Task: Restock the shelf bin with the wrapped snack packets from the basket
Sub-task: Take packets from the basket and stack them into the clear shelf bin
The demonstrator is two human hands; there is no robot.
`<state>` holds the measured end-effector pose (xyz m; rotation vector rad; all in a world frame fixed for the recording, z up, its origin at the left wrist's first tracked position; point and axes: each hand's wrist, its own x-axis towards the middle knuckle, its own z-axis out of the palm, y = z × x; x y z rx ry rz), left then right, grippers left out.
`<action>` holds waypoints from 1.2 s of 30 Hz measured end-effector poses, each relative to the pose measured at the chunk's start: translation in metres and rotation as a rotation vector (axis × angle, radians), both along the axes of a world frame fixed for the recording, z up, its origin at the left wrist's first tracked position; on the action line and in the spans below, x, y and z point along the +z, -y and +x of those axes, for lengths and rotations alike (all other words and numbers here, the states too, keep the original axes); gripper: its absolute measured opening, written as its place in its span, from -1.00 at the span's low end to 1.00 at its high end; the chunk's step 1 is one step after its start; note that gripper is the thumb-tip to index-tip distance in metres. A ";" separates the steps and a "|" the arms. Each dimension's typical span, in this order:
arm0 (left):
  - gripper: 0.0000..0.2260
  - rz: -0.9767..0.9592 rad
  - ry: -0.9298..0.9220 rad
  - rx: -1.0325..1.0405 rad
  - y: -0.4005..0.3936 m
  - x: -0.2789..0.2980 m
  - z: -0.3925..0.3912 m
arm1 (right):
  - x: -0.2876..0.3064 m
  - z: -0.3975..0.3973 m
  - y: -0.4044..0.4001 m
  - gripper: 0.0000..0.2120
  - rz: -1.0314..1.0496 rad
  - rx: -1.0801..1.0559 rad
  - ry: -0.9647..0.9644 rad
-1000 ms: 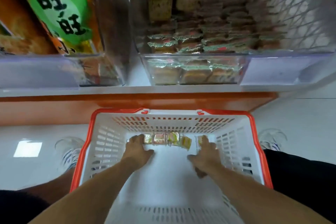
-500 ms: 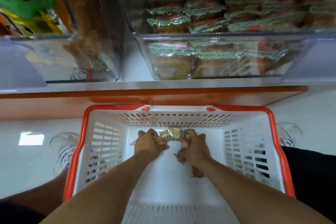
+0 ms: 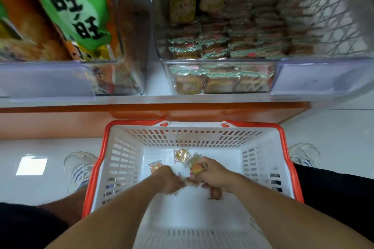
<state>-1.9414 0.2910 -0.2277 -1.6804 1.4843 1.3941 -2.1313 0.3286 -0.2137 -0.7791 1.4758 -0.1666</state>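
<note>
Below the clear shelf bin [image 3: 218,75] stocked with packets, your hands meet inside the white basket [image 3: 125,168], right hand [image 3: 215,174] clasping wrapped snack packets [image 3: 197,164], left hand's [image 3: 169,179] blurred fingers unreadable, one loose packet [image 3: 155,167] lying beside them.

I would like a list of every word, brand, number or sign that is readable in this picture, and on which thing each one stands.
"旺旺": black characters, seen upside down, on the green patch of the orange bag in the left bin.
Snack packets in the right bin: print too blurred to read.
Packets in the basket: print too small to read.
Price strips on the bin fronts: no text visible.
</note>
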 end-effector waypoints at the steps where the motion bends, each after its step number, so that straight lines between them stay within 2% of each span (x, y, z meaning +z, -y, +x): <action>1: -0.81 0.031 -0.056 0.015 0.004 0.015 0.001 | 0.015 -0.004 0.004 -0.60 0.002 0.073 -0.003; 4: -0.81 0.051 -0.216 0.015 0.020 0.074 0.004 | 0.074 -0.009 0.024 -0.73 -0.073 0.349 -0.062; 7: -0.86 0.242 -0.447 0.236 0.035 0.135 -0.003 | 0.155 -0.005 0.043 -0.84 -0.205 0.442 -0.067; 9: -0.83 0.347 -0.591 0.432 0.044 0.177 -0.006 | 0.210 -0.002 0.046 -0.84 -0.328 0.433 -0.080; 11: -0.80 0.361 -0.701 0.564 0.053 0.221 -0.007 | 0.259 0.000 0.042 -0.89 -0.483 0.410 -0.155; 15: -0.77 0.366 -0.867 0.596 0.056 0.306 -0.003 | 0.335 -0.004 0.026 -0.85 -0.709 0.217 0.039; 16: -0.77 0.379 -0.914 0.610 0.053 0.323 -0.003 | 0.347 -0.006 0.022 -0.76 -0.761 0.183 0.046; 18: -0.76 0.396 -1.000 0.655 0.045 0.349 -0.004 | 0.362 -0.011 0.019 -0.57 -0.896 0.115 -0.021; 21: -0.67 0.417 -1.133 0.729 0.037 0.365 -0.006 | 0.365 -0.015 0.019 -0.62 -0.997 -0.031 0.073; 24: -0.59 0.418 -1.203 0.809 0.036 0.371 -0.014 | 0.365 -0.023 0.023 -0.56 -0.993 -0.149 0.198; 27: -0.61 0.356 -1.199 0.814 0.038 0.376 -0.021 | 0.369 -0.031 0.026 -0.57 -0.991 -0.129 0.241; 30: -0.51 0.371 -1.193 0.864 0.041 0.377 -0.020 | 0.373 -0.041 0.031 -0.59 -1.013 -0.152 0.222; 32: -0.45 0.385 -1.199 0.900 0.043 0.378 -0.017 | 0.377 -0.051 0.034 -0.54 -1.028 -0.143 0.200; 36: -0.45 0.398 -1.188 0.902 0.042 0.379 -0.014 | 0.381 -0.059 0.037 -0.45 -0.977 -0.026 0.268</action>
